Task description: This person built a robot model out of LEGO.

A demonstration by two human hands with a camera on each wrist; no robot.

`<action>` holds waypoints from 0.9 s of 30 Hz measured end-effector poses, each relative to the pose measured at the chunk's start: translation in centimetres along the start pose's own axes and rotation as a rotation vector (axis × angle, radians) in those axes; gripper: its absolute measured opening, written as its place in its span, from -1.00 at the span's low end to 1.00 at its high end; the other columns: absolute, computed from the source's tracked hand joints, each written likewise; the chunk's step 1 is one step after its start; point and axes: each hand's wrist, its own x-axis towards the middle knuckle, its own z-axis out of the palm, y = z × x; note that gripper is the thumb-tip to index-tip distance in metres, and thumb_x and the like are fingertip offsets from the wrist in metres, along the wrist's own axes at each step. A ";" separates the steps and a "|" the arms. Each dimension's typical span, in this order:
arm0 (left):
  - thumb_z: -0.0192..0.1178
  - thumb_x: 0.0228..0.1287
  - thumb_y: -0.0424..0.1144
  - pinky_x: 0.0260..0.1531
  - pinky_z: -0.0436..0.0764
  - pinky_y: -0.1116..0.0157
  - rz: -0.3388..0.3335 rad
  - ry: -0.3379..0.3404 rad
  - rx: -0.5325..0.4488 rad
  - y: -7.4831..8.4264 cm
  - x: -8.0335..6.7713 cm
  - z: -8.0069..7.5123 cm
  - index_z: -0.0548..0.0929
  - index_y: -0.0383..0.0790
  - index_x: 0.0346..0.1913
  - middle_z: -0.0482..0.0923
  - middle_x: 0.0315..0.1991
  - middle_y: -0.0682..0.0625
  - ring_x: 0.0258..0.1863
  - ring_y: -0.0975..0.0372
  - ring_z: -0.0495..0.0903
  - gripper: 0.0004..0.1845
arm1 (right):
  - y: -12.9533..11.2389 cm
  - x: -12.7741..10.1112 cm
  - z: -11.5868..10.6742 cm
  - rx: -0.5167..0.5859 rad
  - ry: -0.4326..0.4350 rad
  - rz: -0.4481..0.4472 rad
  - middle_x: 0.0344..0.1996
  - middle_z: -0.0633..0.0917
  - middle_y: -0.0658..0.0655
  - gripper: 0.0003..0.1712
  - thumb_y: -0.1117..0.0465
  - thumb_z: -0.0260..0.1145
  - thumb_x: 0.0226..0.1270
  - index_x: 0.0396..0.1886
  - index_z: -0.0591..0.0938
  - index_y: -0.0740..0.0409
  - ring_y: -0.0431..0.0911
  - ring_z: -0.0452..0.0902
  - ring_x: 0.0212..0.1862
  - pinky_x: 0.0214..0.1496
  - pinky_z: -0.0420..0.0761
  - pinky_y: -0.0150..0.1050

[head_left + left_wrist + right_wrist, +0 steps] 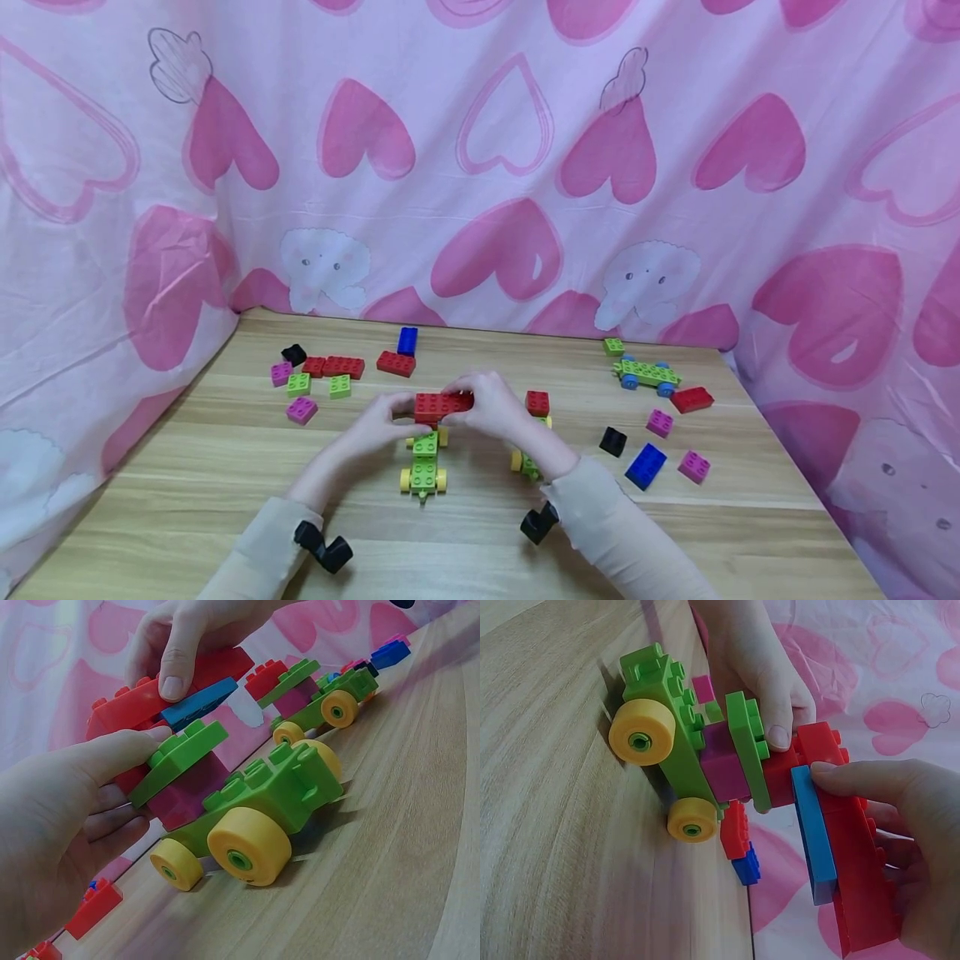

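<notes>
at the middle of the wooden table (225,467) we have both hands on a small block car (423,467), a green chassis on yellow wheels (249,846) with a magenta block (724,761) and a green plate (180,754) stacked on it. our left hand (378,425) curls its thumb and fingers around the stack's near end: in the left wrist view the thumb lies along the edge of the green plate and the fingers tuck under it beside the magenta block. we judge this grip is there to steady the car so it cannot roll on its wheels.

our right hand (491,408) grips a long red brick (442,406) with a thin blue plate (814,832) on its underside. the thumb presses on the brick's studded top, and in the right wrist view the remaining fingers wrap the far side, so the piece is pinched across its width. the long brick sits tilted over the top of the stack, one end touching or just beside a red block (784,776) already on the car; we cannot tell if it is seated. it lies between the two hands, left fingertips just beside its lower end.

loose bricks lie around: a red cluster (337,367) at the back left, a blue brick (646,465) to the right, and a second green wheeled car (647,373) near the pink heart-print cloth (495,167).
</notes>
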 end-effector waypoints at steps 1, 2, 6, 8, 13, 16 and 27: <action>0.32 0.25 -0.12 0.27 0.40 -0.08 -0.001 0.000 0.000 0.0 0.0 0.0 0.62 -0.14 0.06 0.69 -0.03 0.01 0.06 0.13 0.61 -0.65 | 0.0 0.0 0.0 -0.001 -0.001 0.000 -0.12 0.75 0.05 -0.56 0.10 0.57 0.05 -0.04 0.74 0.09 -0.11 0.64 -0.06 -0.01 0.63 -0.25; 0.32 0.25 -0.12 0.27 0.40 -0.08 -0.003 0.001 -0.001 0.0 0.0 0.0 0.62 -0.14 0.06 0.69 -0.04 0.01 0.06 0.13 0.61 -0.65 | 0.0 0.0 0.0 -0.002 -0.002 -0.001 -0.11 0.76 0.05 -0.56 0.11 0.57 0.05 -0.04 0.74 0.09 -0.11 0.64 -0.06 -0.01 0.63 -0.25; 0.32 0.25 -0.12 0.27 0.40 -0.08 -0.010 -0.001 -0.011 0.0 0.0 0.0 0.62 -0.14 0.06 0.69 -0.03 0.01 0.06 0.13 0.61 -0.65 | -0.1 0.0 -0.1 0.000 -0.007 0.001 -0.10 0.76 0.06 -0.56 0.11 0.56 0.05 -0.03 0.73 0.10 -0.10 0.64 -0.05 0.00 0.64 -0.23; 0.32 0.25 -0.12 0.27 0.40 -0.08 -0.015 -0.003 -0.013 -0.1 0.0 0.0 0.62 -0.14 0.07 0.69 -0.02 0.01 0.07 0.13 0.61 -0.64 | -0.2 -0.1 -0.1 -0.003 -0.009 0.005 -0.09 0.76 0.06 -0.55 0.11 0.56 0.06 -0.03 0.73 0.11 -0.10 0.64 -0.04 0.01 0.64 -0.23; 0.33 0.25 -0.14 0.26 0.42 -0.04 -0.005 -0.006 -0.013 -0.2 0.0 0.0 0.62 -0.17 0.09 0.69 0.00 -0.02 0.07 0.14 0.61 -0.63 | -0.3 -0.1 -0.1 -0.024 -0.010 0.006 -0.08 0.75 0.06 -0.56 0.09 0.56 0.07 -0.03 0.74 0.10 -0.11 0.65 -0.05 -0.02 0.65 -0.26; 0.33 0.24 -0.15 0.26 0.43 -0.04 0.004 -0.007 -0.016 -0.3 0.0 -0.1 0.62 -0.19 0.09 0.69 0.01 -0.04 0.08 0.14 0.61 -0.61 | -0.4 -0.1 -0.2 -0.036 -0.012 -0.001 -0.10 0.76 0.06 -0.56 0.08 0.56 0.07 -0.04 0.74 0.10 -0.13 0.65 -0.08 -0.07 0.65 -0.31; 0.34 0.24 -0.13 0.26 0.41 -0.07 0.006 -0.013 -0.039 -0.1 0.0 0.0 0.61 -0.18 0.10 0.69 0.01 -0.03 0.10 0.09 0.60 -0.60 | -0.6 0.0 -0.4 -0.040 -0.032 -0.001 -0.14 0.76 0.05 -0.58 0.08 0.56 0.07 -0.06 0.75 0.11 -0.17 0.64 -0.15 -0.13 0.64 -0.36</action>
